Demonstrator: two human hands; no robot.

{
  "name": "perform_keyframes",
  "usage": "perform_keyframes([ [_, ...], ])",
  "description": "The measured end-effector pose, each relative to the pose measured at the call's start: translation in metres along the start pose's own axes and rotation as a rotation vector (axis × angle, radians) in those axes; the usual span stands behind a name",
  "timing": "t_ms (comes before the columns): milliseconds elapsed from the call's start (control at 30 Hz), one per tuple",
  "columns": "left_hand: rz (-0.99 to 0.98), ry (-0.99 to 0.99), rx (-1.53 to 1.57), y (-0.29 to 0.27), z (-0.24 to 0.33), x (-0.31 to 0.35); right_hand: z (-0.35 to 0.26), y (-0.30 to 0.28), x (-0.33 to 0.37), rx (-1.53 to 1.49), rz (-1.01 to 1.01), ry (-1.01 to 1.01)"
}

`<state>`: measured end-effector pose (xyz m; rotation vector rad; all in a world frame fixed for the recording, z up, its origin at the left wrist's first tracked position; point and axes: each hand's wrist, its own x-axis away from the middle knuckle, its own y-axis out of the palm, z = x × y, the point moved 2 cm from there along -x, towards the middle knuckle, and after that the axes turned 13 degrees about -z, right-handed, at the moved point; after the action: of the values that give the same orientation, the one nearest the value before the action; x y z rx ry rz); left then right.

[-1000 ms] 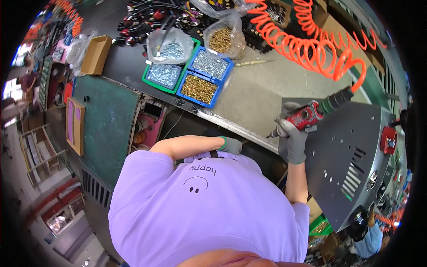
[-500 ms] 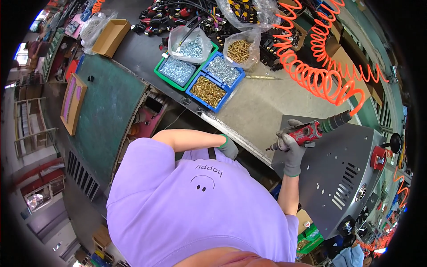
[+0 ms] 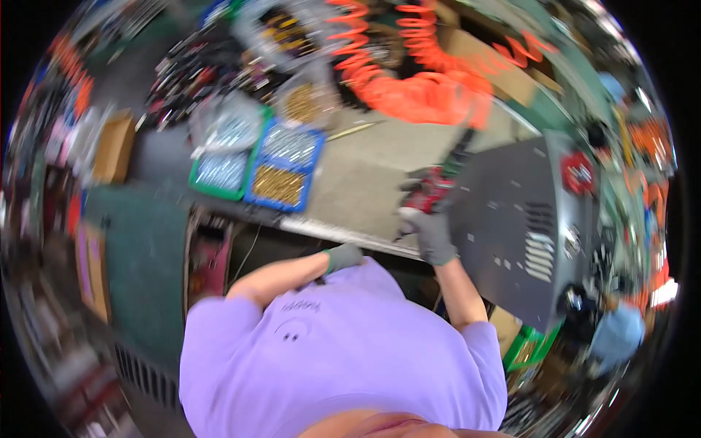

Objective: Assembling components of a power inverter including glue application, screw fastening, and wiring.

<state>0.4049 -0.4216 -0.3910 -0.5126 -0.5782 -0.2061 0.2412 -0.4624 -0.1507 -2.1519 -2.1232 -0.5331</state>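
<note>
In the head view, my right hand (image 3: 432,235), in a grey glove, is wrapped round a red air screwdriver (image 3: 431,191). Its narrow bit points down and left over the front edge of the bench. A coiled orange air hose (image 3: 416,95) leads away from the tool's dark rear end. Just right of this hand stands a dark grey sheet-metal casing (image 3: 504,208) with slots and holes. My left hand (image 3: 345,257), gloved in grey with a green cuff, is close in front of my purple shirt by the bench edge. Its fingers are hidden and blurred.
Left of the tool, a green bin (image 3: 196,182) and a blue divided bin (image 3: 314,164) hold silver and brass-coloured screws. A bag of brass-coloured fasteners (image 3: 301,104) lies behind them. A cardboard box (image 3: 113,150) sits farther left. A person in light blue (image 3: 617,336) is at the right.
The view has turned, so bench, bins and casing shift left in the picture. My right hand still grips the screwdriver, now more upright and left of the casing. The left hand stays near my shirt.
</note>
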Motion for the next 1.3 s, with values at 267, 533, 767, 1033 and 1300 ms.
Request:
perform_keyframes([
  [267, 0.093, -0.010, 0.867, -0.068, 0.023, 0.059, 0.000, -0.005, -0.001, -0.095, -0.176, 0.014],
  [533, 0.377, -0.280, -0.085, -0.119, 0.007, 0.084, -0.021, -0.001, -0.004, -0.023, -0.055, -0.238],
  [767, 0.740, -0.101, 0.231, -0.127, 0.001, 0.150, -0.050, 0.002, 0.029, -0.200, 0.058, -0.188],
  [1033, 1.126, -0.440, 0.059, -0.136, -0.055, 0.213, -0.113, 0.026, 0.056, -0.273, -0.033, -0.289],
  [1300, 0.923, -0.546, -0.168, -0.146, -0.082, 0.214, -0.189, 0.025, 0.109, -0.188, -0.171, -0.644],
])
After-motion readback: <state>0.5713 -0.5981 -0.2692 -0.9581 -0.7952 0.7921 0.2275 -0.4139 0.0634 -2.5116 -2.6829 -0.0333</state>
